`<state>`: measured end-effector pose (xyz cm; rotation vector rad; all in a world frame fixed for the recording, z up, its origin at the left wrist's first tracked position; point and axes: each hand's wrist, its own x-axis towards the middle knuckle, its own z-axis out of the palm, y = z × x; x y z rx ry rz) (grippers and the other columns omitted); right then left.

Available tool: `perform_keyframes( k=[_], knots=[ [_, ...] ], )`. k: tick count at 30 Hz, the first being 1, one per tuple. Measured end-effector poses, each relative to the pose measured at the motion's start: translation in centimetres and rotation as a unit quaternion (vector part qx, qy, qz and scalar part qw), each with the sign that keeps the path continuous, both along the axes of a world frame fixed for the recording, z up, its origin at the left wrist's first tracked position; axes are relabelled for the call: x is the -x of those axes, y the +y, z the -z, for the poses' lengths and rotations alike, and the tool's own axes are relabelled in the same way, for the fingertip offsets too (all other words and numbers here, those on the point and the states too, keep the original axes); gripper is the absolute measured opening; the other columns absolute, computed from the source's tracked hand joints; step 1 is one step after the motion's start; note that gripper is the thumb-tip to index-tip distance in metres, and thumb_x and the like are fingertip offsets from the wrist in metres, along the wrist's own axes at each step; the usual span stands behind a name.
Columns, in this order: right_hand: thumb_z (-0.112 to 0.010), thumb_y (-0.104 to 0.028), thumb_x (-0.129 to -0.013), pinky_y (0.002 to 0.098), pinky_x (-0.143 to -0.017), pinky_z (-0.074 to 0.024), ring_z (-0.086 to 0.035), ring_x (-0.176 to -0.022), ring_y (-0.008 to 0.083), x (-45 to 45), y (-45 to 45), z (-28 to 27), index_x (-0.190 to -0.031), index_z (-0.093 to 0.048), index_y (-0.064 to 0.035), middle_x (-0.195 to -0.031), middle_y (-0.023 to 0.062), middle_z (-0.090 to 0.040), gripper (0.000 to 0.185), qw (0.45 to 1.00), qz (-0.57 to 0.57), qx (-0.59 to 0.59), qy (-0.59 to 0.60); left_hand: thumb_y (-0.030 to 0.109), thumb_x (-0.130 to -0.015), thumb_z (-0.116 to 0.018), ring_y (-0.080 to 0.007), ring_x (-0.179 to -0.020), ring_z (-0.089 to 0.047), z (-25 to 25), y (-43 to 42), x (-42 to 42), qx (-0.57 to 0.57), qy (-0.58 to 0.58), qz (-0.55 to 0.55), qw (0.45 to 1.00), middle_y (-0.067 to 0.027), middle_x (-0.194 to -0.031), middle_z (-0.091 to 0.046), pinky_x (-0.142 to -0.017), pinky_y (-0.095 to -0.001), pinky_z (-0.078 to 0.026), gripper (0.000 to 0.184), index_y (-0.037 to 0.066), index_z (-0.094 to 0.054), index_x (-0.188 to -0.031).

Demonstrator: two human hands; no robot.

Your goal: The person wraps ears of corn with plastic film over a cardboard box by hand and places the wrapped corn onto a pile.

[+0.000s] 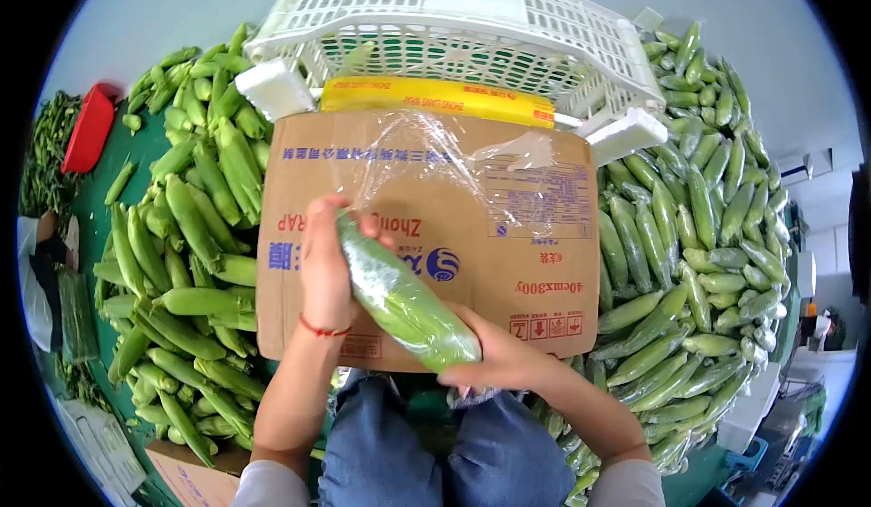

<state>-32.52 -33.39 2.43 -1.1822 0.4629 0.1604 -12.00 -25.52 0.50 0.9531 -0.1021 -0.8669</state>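
A green ear of corn (408, 303) in clear plastic film is held aslant between my two hands, above a cardboard box. My left hand (328, 258) is closed around its upper end, with fingertips showing past the far side. At the lower end, my right hand (494, 351) grips the corn near the box's front edge. A sheet of clear film (422, 149) stretches over the top of the cardboard box (553, 271), coming from a yellow film roll (435, 99) at its back edge.
White foam blocks (275, 88) flank the roll. Behind it a white plastic crate (454, 8) lies tipped on its side. Unwrapped corn (195, 226) is piled at left, film-wrapped corn (699, 199) at right. A red basin (91, 128) stands far left.
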Motion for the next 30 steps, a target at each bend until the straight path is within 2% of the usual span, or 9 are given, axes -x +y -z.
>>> perform_keyframes(
  k=[5,8,10,14,17,21,24,26,30],
  knots=[
    [-0.075,-0.019,-0.08,0.0282,-0.075,-0.055,-0.068,-0.097,0.0206,3.0,-1.3,-2.8,-0.127,-0.057,-0.0033,-0.112,0.0145,-0.068,0.052,0.836,0.112,0.525,-0.115,0.043,-0.104,-0.037,-0.0222,-0.081,-0.064,0.6,2.9,1.1,-0.072,-0.064,-0.001,0.995,-0.0109,-0.092,-0.06,-0.073,-0.0377,-0.055,0.038,0.008,-0.05,-0.112],
    [-0.07,-0.015,-0.082,0.0301,-0.077,-0.0541,-0.069,-0.09,0.0262,3.8,-3.9,-3.6,-0.105,-0.069,0.0004,-0.093,0.0159,-0.072,0.027,0.725,0.224,0.596,-0.262,0.046,-0.103,-0.036,-0.0195,-0.074,-0.066,2.6,5.2,2.1,-0.157,-0.02,0.093,0.983,-0.012,-0.089,-0.066,-0.064,-0.0342,-0.056,0.046,0.004,-0.055,-0.107],
    [-0.065,-0.015,-0.085,0.0344,-0.077,-0.0536,-0.068,-0.076,0.0247,3.0,-4.4,-4.9,-0.089,-0.071,-0.0002,-0.077,0.0118,-0.07,0.017,0.805,0.297,0.404,-0.316,0.05,-0.102,-0.035,-0.0172,-0.04,-0.057,1.5,6.7,2.9,-0.212,0.124,0.246,0.938,-0.0104,-0.07,-0.065,-0.03,-0.0254,-0.043,0.057,-0.002,-0.057,-0.111],
    [-0.064,-0.011,-0.085,0.0427,-0.078,-0.0528,-0.059,-0.06,0.0192,1.6,-5.1,-3.9,-0.104,-0.061,-0.007,-0.06,0.0036,-0.056,0.019,0.885,0.268,-0.004,-0.38,0.059,-0.097,-0.04,-0.0202,-0.05,-0.063,2.0,9.9,4.3,-0.246,0.155,0.44,0.85,-0.0176,-0.076,-0.066,-0.042,-0.0299,-0.052,0.071,-0.001,-0.044,-0.135],
    [-0.064,-0.011,-0.086,0.0452,-0.079,-0.0531,-0.058,-0.065,0.0193,2.2,-5.0,-3.2,-0.12,-0.049,-0.011,-0.061,0.0022,-0.05,0.037,0.869,0.359,-0.02,-0.34,0.049,-0.093,-0.057,-0.0234,-0.071,-0.069,0.1,8.9,5.3,-0.046,-0.087,0.422,0.901,-0.0215,-0.1,-0.065,-0.058,-0.0345,-0.057,0.074,0.003,-0.033,-0.146],
    [-0.067,-0.018,-0.083,0.0482,-0.081,-0.0541,-0.06,-0.083,0.0259,1.1,-4.6,-2.7,-0.14,-0.03,-0.0141,-0.096,0.0105,-0.056,0.068,0.73,0.594,-0.042,-0.334,0.034,-0.084,-0.072,-0.0313,-0.097,-0.065,-3.8,2.2,6.8,-0.061,-0.591,0.371,0.714,-0.0209,-0.121,-0.058,-0.076,-0.0375,-0.056,0.084,0.007,-0.027,-0.15],
    [-0.067,-0.024,-0.083,0.0514,-0.083,-0.0538,-0.061,-0.084,0.0285,3.8,-1.3,0.8,-0.138,-0.033,-0.0106,-0.101,0.0126,-0.057,0.066,0.804,0.566,-0.051,-0.175,0.029,-0.081,-0.074,-0.0375,-0.109,-0.059,-5.1,-1.6,9.6,-0.057,-0.607,0.431,0.665,-0.0211,-0.126,-0.054,-0.089,-0.041,-0.051,0.081,0.007,-0.032,-0.148],
    [-0.066,-0.028,-0.083,0.0517,-0.081,-0.0538,-0.061,-0.088,0.0295,6.8,-3.6,0.9,-0.134,-0.039,-0.0077,-0.105,0.014,-0.059,0.061,0.784,0.598,-0.063,-0.15,0.028,-0.082,-0.073,-0.0405,-0.116,-0.054,-5.0,-2.3,10.7,-0.045,-0.643,0.481,0.595,-0.0235,-0.132,-0.05,-0.099,-0.0444,-0.044,0.078,0.004,-0.035,-0.146],
    [-0.062,-0.016,-0.091,0.0467,-0.078,-0.0549,-0.063,-0.097,0.0297,11.4,-15.7,3.6,-0.133,-0.039,-0.0028,-0.119,0.0167,-0.057,0.049,0.747,0.659,-0.052,-0.067,0.02,-0.081,-0.073,-0.0404,-0.118,-0.052,-2.4,-0.6,9.7,-0.039,-0.694,0.384,0.607,-0.0225,-0.132,-0.05,-0.098,-0.0455,-0.044,0.069,0.006,-0.043,-0.141]
  ],
)
